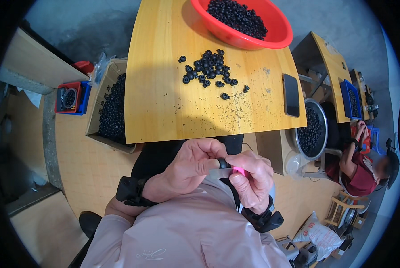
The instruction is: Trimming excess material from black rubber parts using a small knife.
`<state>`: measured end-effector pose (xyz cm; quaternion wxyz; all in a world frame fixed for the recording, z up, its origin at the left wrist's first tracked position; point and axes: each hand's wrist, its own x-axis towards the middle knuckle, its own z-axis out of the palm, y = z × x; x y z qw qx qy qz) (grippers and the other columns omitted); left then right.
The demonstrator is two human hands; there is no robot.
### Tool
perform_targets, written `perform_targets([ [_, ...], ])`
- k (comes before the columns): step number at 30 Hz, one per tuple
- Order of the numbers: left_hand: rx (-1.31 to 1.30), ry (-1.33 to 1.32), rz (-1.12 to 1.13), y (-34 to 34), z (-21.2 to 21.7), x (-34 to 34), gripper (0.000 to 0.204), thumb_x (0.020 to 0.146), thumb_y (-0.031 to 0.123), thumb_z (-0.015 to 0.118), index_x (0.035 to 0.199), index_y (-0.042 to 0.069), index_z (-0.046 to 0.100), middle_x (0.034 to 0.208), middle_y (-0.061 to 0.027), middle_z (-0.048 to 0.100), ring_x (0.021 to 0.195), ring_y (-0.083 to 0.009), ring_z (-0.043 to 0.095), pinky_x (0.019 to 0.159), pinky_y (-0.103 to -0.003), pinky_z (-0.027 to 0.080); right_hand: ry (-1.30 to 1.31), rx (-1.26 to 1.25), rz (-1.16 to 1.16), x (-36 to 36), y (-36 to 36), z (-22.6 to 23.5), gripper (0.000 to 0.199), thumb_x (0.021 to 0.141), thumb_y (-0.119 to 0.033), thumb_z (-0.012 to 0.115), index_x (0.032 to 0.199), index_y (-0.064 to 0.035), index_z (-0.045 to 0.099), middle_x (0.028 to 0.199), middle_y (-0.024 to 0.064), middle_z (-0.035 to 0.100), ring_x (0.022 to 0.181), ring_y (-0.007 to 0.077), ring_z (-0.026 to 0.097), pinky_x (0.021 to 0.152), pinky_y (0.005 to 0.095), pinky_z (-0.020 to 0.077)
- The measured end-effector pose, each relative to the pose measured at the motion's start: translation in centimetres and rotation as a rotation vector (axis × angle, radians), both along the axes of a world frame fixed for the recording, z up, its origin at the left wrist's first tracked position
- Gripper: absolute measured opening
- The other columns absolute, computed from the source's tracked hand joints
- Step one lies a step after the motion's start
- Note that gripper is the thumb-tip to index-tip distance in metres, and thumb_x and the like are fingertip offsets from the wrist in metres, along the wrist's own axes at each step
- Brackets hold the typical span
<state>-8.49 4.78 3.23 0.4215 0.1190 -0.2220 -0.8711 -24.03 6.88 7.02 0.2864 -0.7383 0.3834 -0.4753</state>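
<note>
In front of my chest, my left hand [188,163] pinches a small round black part [222,163], likely rubber or plastic, between thumb and fingers. My right hand [253,176] is closed on a small knife with a pink handle [238,171]. Its short flat blade [219,173] points left, just below the black part; whether it touches the part I cannot tell. Beyond both hands, a loose pile of similar black knobbed parts [209,67] lies on the wooden table [155,107]. Black crumbs and trimmings [229,111] are scattered nearer the table's front edge.
A red basin [278,40] of black parts stands at the table's far edge. A phone [291,94] lies at the right. A filled carton [95,118] is on the left, a metal bowl [323,134] on the right. A co-worker in a dark red top [360,176] sits far right.
</note>
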Motion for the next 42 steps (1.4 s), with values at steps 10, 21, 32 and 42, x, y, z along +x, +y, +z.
perform_targets([
  [10,0.024,0.014,-0.017,0.0,-0.3,0.0,0.028,0.075,0.019,0.067,0.085,-0.004,0.056,0.077,-0.0056,0.055,0.07,-0.0104,0.052,0.063,-0.02,0.039,-0.024,0.011,-0.001,-0.1,-0.1,-0.2,0.019,0.078,-0.01,0.059,0.092,0.0017,0.058,0.06,0.0093,0.054,0.046,0.0195,0.051,0.044,0.0273,0.0388],
  [21,-0.163,-0.057,-0.148,0.0,1.2,1.7,0.016,0.075,0.008,0.067,0.079,-0.003,0.056,0.071,-0.0034,0.05,0.064,-0.007,0.046,0.058,-0.019,0.036,-0.17,0.476,-0.414,-2.4,-2.0,-4.0,0.01,0.087,-0.007,0.049,0.094,-0.004,0.056,0.059,-0.0047,0.038,0.055,0.0034,0.032,0.049,0.0195,0.0263],
  [32,-0.024,0.039,-0.101,-0.3,-0.7,0.9,0.017,0.076,0.009,0.066,0.082,-0.003,0.055,0.072,-0.0039,0.051,0.063,-0.0092,0.049,0.058,-0.02,0.039,-0.667,0.576,0.144,-1.1,-0.4,-2.3,0.028,0.085,-0.02,0.057,0.099,0.0043,0.052,0.079,0.0002,0.049,0.065,0.0068,0.038,0.063,0.0195,0.0324],
  [42,0.041,0.025,-0.086,-0.1,-1.7,0.8,0.022,0.076,0.016,0.066,0.081,-0.001,0.055,0.077,-0.0072,0.058,0.069,-0.0119,0.055,0.062,-0.022,0.042,-0.316,0.329,0.169,0.8,-0.4,-1.7,0.027,0.07,-0.003,0.071,0.094,0.0019,0.058,0.073,0.0053,0.057,0.059,0.0095,0.051,0.054,0.0215,0.0384],
])
